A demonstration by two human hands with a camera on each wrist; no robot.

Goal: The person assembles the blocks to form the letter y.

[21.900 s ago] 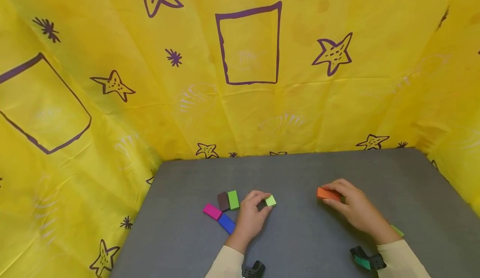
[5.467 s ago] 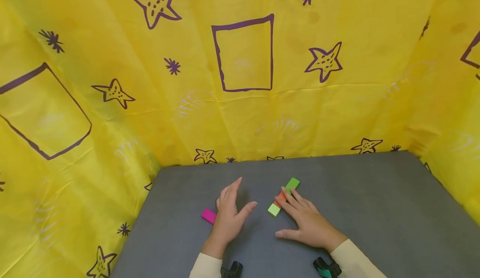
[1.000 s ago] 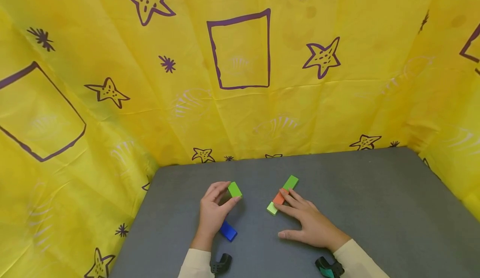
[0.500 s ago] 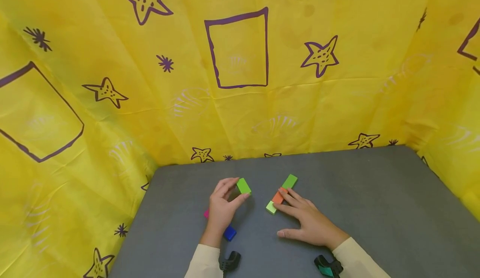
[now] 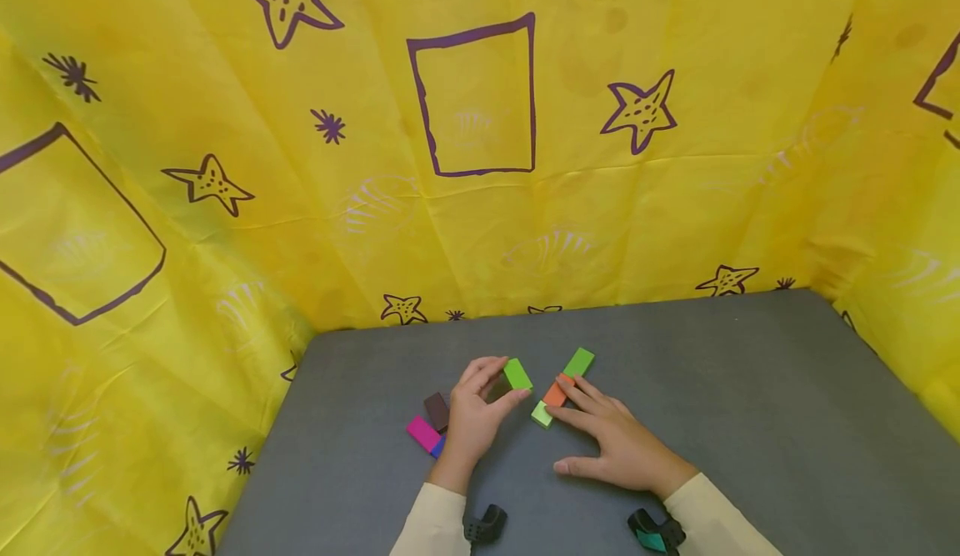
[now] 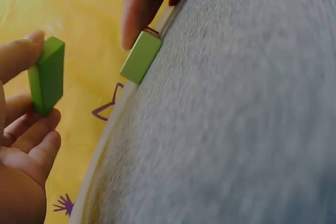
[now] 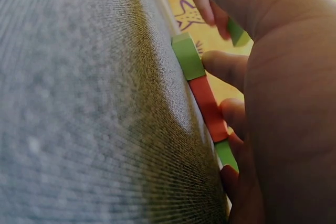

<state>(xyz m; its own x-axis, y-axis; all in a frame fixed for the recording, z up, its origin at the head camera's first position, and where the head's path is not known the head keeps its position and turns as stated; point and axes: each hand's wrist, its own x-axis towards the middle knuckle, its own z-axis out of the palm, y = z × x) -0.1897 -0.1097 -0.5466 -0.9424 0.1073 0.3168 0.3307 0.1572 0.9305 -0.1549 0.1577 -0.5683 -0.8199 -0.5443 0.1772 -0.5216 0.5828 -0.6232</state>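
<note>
My left hand (image 5: 472, 416) pinches a bright green block (image 5: 517, 374) between thumb and fingertips. In the left wrist view this held block (image 6: 48, 77) is off the table, against the yellow cloth. Just right of it, three blocks lie end to end in a slanting row: a small light green block (image 5: 542, 414) nearest, an orange block (image 5: 553, 394) in the middle, a green block (image 5: 580, 362) farthest. My right hand (image 5: 618, 448) has its fingers stretched out, fingertips touching the row around the orange block. The right wrist view shows the orange block (image 7: 209, 107) meeting both neighbours.
Left of my left hand lie a dark brown block (image 5: 437, 411), a pink block (image 5: 424, 434) and a blue block (image 5: 438, 448), mostly hidden by that hand. Yellow patterned cloth (image 5: 480, 247) walls the back and sides of the grey table (image 5: 712, 373).
My left hand has carried the green block rightward towards the row, uncovering the brown block. The right hand stays put. Long before, the orange and light green blocks were in my hands, apart.
</note>
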